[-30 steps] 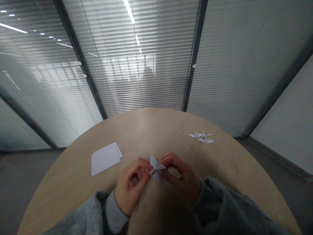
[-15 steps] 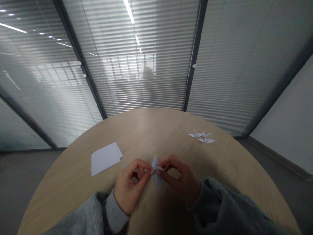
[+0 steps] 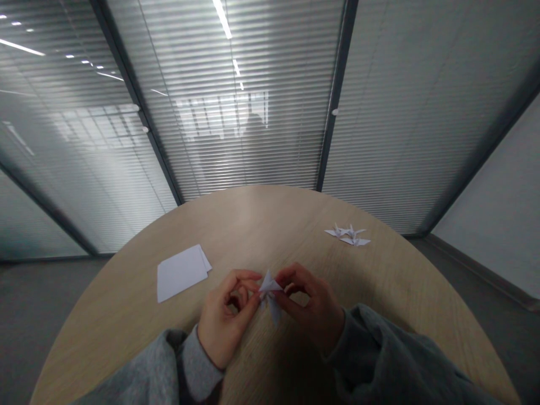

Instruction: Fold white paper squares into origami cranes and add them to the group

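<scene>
Between both hands, above the near part of the table, is a small white origami crane (image 3: 270, 285) with pointed flaps up and down. My left hand (image 3: 230, 315) pinches its left side between thumb and forefinger. From the other side my right hand (image 3: 310, 304) grips the right flap in the same way, thumb below and forefinger above. Fingertips cover parts of the folds at both edges. Several finished-looking white paper cranes (image 3: 349, 234) lie grouped on the table to the far right of my hands.
A small stack of white paper sheets (image 3: 181, 274) lies left of my hands, one sheet sticking out at the right. The round wooden table (image 3: 261, 219) ends in a curved edge before a glass wall with blinds (image 3: 253, 157).
The upper part of the crane has shifted between my fingers, and its middle flap now shows wider and more triangular. Both hands stay nearly in place, still pinching it.
</scene>
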Motion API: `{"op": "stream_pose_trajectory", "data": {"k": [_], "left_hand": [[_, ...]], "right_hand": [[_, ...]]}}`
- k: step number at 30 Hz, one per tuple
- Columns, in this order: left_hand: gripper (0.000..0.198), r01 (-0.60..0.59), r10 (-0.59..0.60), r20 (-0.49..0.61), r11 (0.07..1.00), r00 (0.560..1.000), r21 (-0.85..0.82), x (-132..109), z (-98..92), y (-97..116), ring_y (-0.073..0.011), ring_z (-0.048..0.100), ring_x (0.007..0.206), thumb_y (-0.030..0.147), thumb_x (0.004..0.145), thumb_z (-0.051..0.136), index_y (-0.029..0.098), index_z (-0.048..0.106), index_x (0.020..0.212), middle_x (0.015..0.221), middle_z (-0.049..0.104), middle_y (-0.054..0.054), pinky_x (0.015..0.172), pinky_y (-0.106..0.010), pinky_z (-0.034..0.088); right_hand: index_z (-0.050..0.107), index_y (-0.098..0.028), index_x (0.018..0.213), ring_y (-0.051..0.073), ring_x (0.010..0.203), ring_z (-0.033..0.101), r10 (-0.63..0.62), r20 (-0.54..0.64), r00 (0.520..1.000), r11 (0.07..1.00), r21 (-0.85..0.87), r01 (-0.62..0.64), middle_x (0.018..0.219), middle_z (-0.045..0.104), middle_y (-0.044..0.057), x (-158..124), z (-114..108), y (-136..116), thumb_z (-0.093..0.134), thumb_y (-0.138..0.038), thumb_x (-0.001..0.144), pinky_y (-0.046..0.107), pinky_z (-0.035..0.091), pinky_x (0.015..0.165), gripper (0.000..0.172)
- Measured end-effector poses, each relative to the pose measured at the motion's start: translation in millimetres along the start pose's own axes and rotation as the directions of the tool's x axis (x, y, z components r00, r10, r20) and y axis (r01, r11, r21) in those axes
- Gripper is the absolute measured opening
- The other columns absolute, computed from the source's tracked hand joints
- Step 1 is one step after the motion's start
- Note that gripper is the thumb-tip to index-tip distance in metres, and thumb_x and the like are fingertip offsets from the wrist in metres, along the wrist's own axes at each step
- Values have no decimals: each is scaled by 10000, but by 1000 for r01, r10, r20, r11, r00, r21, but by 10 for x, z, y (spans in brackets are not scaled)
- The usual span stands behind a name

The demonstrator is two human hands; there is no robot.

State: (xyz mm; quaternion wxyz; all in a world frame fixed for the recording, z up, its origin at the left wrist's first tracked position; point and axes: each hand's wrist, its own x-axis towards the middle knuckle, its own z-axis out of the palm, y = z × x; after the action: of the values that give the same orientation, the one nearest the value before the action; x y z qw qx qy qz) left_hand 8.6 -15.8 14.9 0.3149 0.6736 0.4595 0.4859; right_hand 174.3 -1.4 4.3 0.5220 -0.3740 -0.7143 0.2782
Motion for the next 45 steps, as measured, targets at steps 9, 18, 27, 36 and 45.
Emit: {"op": "stream_pose_trajectory", "data": {"k": [9,18,27,36,45], "left_hand": [[193,22,-34,76,988,997,152,20,-7,-59,-122,454,499,312,789,543,163,652,846,541,451,43,459,-212,357],[237,32,-59,134,980,989,194,37,-6,-79,-124,435,502,355,797,533,164,662,740,532,461,29,469,-219,328],[270,177,-181,107,983,978,45,49,21,-63,-105,408,479,410,735,587,153,626,660,523,435,40,442,-205,309],[370,350,-296,213,887,931,-300,102,13,-81,-88,435,433,518,673,653,155,587,687,528,613,1,443,-199,289],[296,380,-294,288,870,911,-315,110,30,-46,-112,526,482,418,635,688,144,584,675,517,602,10,513,-222,380]], "right_hand": [[550,-216,861,145,654,679,-40,60,997,990,-131,47,772,702,7,-13,-28,1,539,-140,770,252,543,605,119],[492,-231,916,164,717,697,-40,121,992,984,-167,60,837,724,16,-24,-19,20,523,-143,817,279,549,640,136],[437,-228,948,172,683,692,-123,102,987,964,-223,143,792,713,22,-35,-22,20,518,-210,850,275,524,605,128],[483,-194,1011,181,802,543,-445,194,874,828,-283,484,932,556,82,-2,-99,-20,386,-38,785,307,478,677,291],[593,-212,812,171,790,488,-496,235,836,673,-504,541,956,496,61,40,-70,86,480,-17,725,267,433,636,242]]}}
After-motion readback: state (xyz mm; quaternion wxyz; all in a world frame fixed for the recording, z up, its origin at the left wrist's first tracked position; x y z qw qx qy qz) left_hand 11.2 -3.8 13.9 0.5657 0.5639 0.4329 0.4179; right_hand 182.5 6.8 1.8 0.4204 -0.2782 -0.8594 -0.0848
